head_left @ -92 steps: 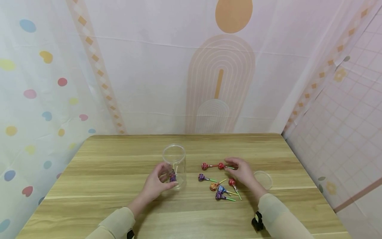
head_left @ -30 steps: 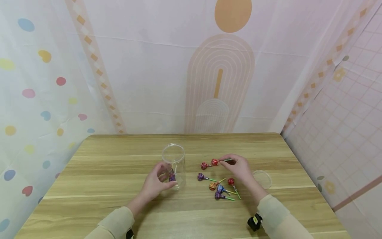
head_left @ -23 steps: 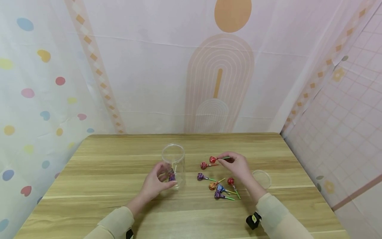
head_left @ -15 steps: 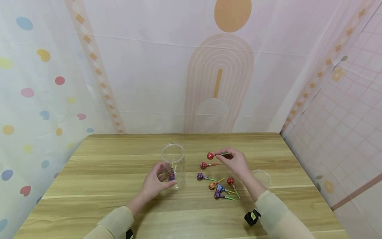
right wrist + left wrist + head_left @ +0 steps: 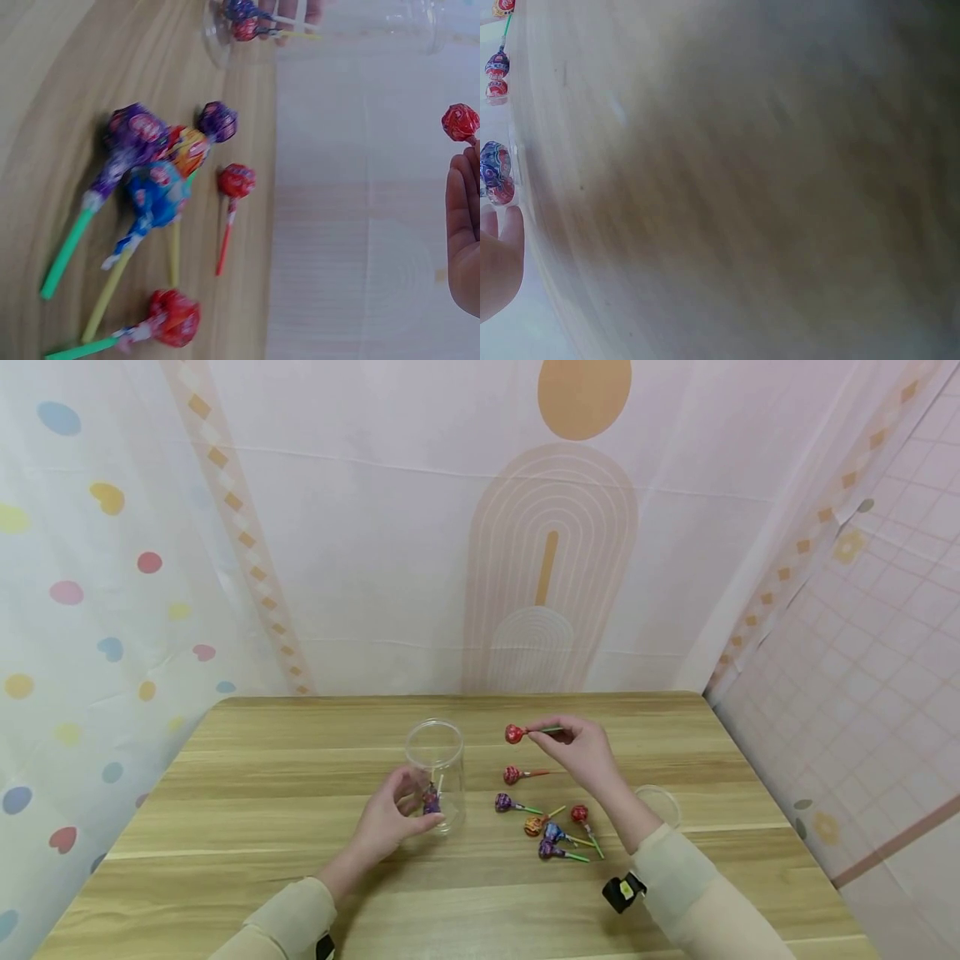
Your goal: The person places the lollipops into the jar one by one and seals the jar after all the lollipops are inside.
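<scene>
A: Where is the red lollipop right now?

B: Off the table, in the air between the clear jar and the loose sweets. The right hand pinches its green stick between thumb and fingers, with the wrapped head pointing left toward the jar's open mouth. The right wrist view shows the same head just past the fingertips.

A: And the other hand?

B: The left hand is curled round the lower part of the jar, which stands upright. A couple of wrapped lollipops already sit at the bottom. The left wrist view is mostly blur and adds little.

A: What lies around them?

B: Another red lollipop lies just below the lifted one; nearer the person there is a purple one and a small cluster of orange, blue, purple and red. A clear lid lies to the right, partly behind the forearm.

A: So which step is this?

B: I judge it the carry, with the sweet picked up and not yet over the jar. Next it needs to travel left above the rim, tip head-down, and be released while the jar is steadied.
</scene>
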